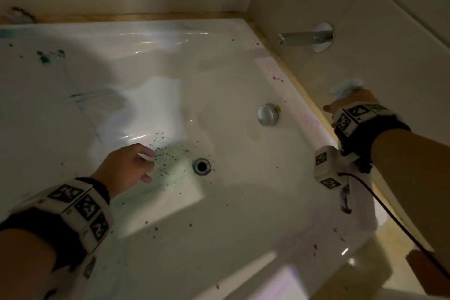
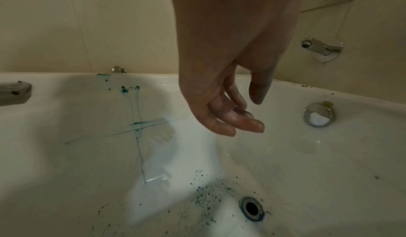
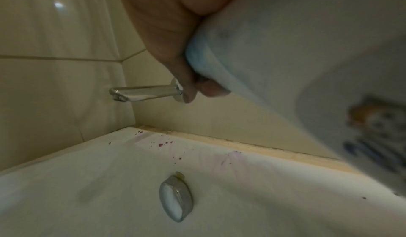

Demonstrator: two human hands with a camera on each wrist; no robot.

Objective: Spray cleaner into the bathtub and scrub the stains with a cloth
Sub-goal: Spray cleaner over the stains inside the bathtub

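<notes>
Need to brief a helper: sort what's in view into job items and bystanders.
For the job:
cloth held by right hand
bathtub
teal stains
dark specks
pink spots

Just there:
spout
overflow knob
drain
left hand, empty

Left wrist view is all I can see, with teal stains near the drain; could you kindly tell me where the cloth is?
Observer: The right hand grips the cloth, raised beside the wall tiles, above the tub rim.
Operator: Thank you. Are there stains on that side?
Observer: Yes, magenta spots dot the rim below the spout.
Operator: Is the cloth on them?
Observer: No, it is held clear of them.
</notes>
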